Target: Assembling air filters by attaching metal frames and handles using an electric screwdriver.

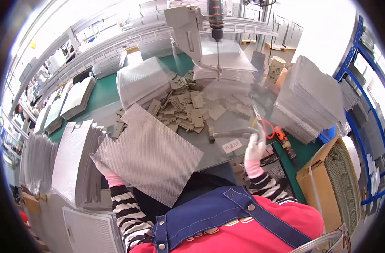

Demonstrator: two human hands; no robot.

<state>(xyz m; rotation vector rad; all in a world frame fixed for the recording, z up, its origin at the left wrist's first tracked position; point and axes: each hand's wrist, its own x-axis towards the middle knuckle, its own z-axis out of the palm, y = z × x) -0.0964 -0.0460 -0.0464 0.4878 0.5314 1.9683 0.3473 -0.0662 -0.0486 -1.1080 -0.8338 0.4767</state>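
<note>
My left hand, in a white glove with a pink cuff, grips the left edge of a thin grey mesh-patterned sheet. The sheet is tilted over the table's front edge and reaches above my lap. My right hand, gloved alike, is closed at the end of a hammer-like tool's pale handle; its small dark head points left. Just beyond this hand lie scissors with red handles. Behind the sheet spreads a heap of grey-brown notched flat pieces.
An upright machine with a long thin bit stands over the table. Stacked sheets rise at the right, and more sheets stand at the left. An orange-and-black power tool lies near an open cardboard box. A label card lies in front.
</note>
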